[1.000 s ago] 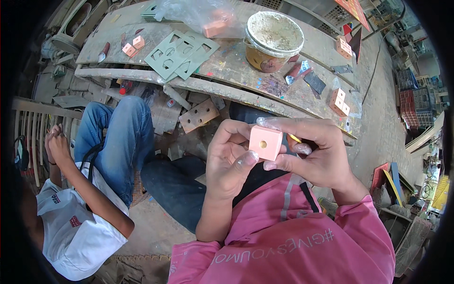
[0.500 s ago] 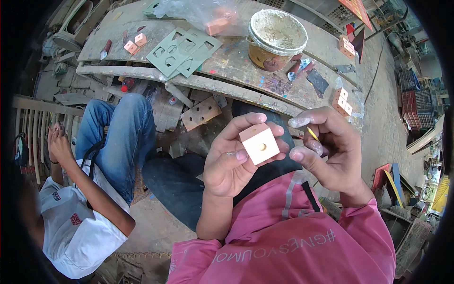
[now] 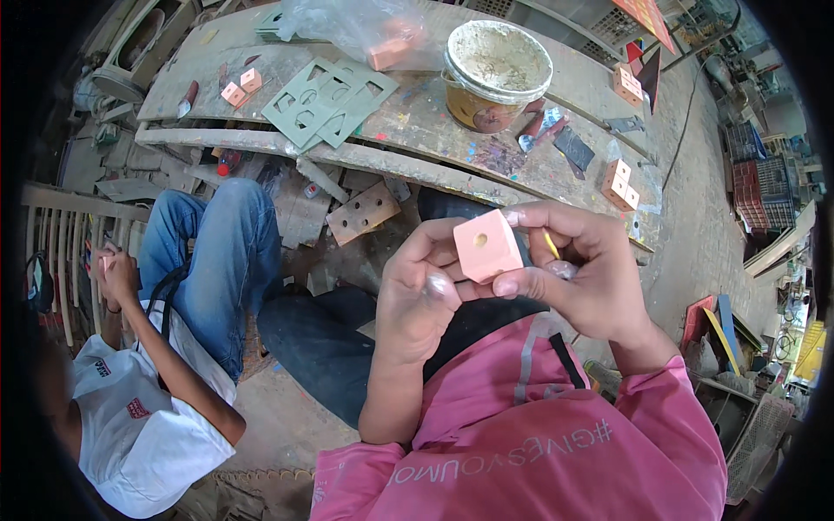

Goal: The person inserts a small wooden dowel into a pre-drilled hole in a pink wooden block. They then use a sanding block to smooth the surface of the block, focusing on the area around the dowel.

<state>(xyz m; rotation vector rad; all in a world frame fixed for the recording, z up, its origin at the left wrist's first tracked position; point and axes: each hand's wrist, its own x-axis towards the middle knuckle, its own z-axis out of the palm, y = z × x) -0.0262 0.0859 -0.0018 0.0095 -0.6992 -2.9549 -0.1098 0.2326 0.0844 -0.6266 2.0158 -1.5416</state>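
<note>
A pink cube block [image 3: 486, 246] with a round hole in its upper face is held between my two hands, above my lap. My left hand [image 3: 415, 291] cups it from the left, fingers curled behind and beneath it. From the right, my right hand [image 3: 591, 269] grips its edge with thumb and forefinger. A thin yellow stick [image 3: 551, 244] is tucked in that hand's curled fingers; its kind is unclear. Pale residue coats some fingertips.
Ahead, a worktable [image 3: 417, 130] bears a crusted bucket [image 3: 497, 74], green stencil sheets [image 3: 321, 100], a plastic bag [image 3: 347, 30] and pink blocks [image 3: 620, 184]. A holed board [image 3: 363, 214] lies below its near edge. A seated person [image 3: 156, 382] is at my left.
The block has been turned, so its holed face now points further up. My right hand has moved left and taken hold of the block, keeping the yellow stick.
</note>
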